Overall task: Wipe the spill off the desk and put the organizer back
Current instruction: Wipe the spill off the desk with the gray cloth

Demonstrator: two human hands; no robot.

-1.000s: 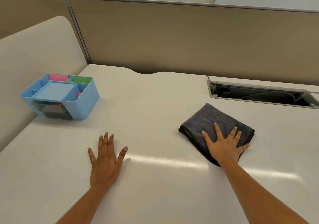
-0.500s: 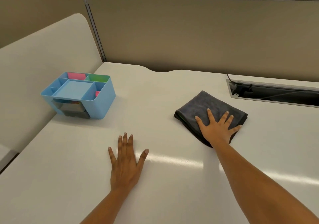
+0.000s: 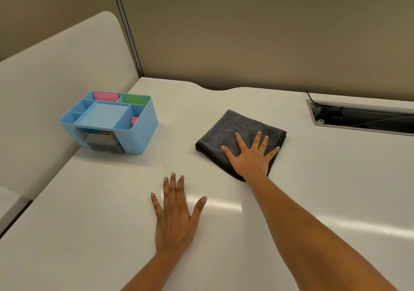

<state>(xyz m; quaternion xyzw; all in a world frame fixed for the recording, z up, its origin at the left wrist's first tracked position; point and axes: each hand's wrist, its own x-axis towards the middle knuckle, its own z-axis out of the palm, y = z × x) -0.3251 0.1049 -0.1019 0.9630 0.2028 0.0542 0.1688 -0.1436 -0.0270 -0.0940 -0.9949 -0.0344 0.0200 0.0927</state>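
Dark grey microfibre, folded into a thick square, is what the right hand [image 3: 251, 154] has under it; the cloth [image 3: 237, 131] lies flat toward the middle of the tabletop [image 3: 313, 190], well in from every edge, its far corner pointing at the back edge; the grip there is spread, fingers fanned and palm down on the near half of the cloth, pinching nothing.

The step in hand looks like the wiping itself; no wet patch can be made out on the pale surface, only glare, so I cannot tell where the spill lies; to do it well, I would keep the palm flat and the weight even so the folds do not bunch, sweep in overlapping passes, and draw liquid inward rather than push it toward the open cable tray [image 3: 363, 120] at the back right edge, which seems the one real hazard.

The right arm reaches forward nearly straight, wrist low; the left hand [image 3: 177, 214] rests flat on the bare tabletop nearer the front edge, fingers splayed and thumb out, holding nothing, apparently as a brace.

The blue organizer [image 3: 134, 134] stands upright near the left edge, well apart from both hands, with pink and green items in its back compartments; putting it back is not yet begun.
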